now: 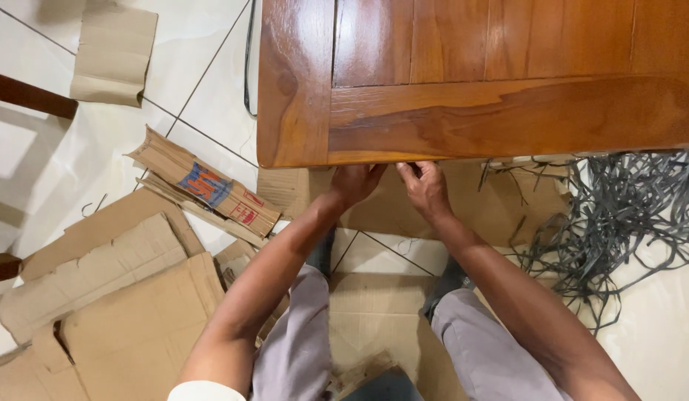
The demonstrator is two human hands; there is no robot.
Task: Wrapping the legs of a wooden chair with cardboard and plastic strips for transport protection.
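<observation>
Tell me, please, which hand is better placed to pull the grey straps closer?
Probably the right hand: it sits at the wooden table edge on the side of the grey straps. The left hand lies farther off.

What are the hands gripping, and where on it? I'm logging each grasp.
Both the left hand and right hand reach under the near edge of the wooden tabletop; fingertips are hidden, so an actual grip cannot be told.

table (508, 82) is glossy varnished wood, smooth with strong grain. cardboard sheets (129, 319) look matt and rough, torn edges. floor tiles (203, 59) are shiny white, straps (626, 208) look like dull grey plastic
</observation>
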